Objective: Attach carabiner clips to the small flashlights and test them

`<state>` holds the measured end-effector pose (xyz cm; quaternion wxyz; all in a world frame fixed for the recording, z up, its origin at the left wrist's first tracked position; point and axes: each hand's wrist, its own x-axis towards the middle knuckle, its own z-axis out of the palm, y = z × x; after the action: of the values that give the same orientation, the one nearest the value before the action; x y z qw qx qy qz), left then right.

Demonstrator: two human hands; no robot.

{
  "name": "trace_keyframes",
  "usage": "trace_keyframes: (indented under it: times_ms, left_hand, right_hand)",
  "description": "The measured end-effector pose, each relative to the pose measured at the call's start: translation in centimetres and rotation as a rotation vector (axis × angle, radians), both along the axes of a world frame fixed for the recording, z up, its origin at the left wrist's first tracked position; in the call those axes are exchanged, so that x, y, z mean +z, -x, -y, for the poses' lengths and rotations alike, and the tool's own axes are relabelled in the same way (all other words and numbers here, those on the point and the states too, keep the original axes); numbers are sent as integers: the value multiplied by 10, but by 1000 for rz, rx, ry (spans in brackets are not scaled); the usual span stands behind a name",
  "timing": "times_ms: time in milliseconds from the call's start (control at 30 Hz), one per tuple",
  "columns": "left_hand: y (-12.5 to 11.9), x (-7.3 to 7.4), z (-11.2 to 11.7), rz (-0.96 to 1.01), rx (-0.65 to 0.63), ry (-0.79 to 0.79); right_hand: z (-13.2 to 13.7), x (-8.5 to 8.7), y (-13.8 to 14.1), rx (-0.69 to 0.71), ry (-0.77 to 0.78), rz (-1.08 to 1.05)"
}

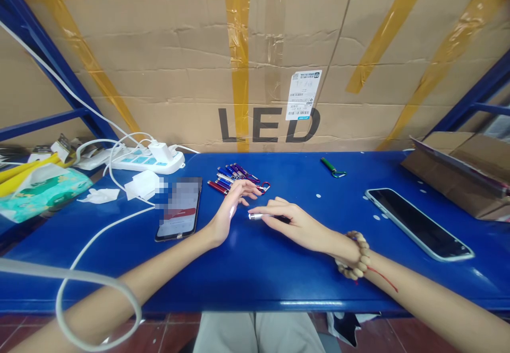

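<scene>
My right hand is closed around a small silver keychain flashlight, its tip pointing left. A white bright spot shows on the palm side of my left hand, which is held open on edge, fingers stretched to the right and holding nothing. Just behind the left hand lies a row of several similar keychain flashlights in red, blue, silver and purple, partly hidden by its fingers. Some have carabiner clips. A green flashlight with its clip lies apart at the back right.
A phone lies left of my left hand, another phone at the right. A white power strip with looping cables and a tissue pack occupy the left. An open cardboard box stands right; a large carton backs the blue table.
</scene>
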<state>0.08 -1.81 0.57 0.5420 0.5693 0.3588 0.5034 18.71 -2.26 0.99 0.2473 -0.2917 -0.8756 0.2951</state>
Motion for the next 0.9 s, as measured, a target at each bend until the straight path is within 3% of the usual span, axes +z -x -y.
trace_keyframes:
  times_ms: [900]
  left_hand:
    - [4, 1, -3, -21, -11, -2]
  right_hand:
    - [2, 3, 2, 33, -34, 50]
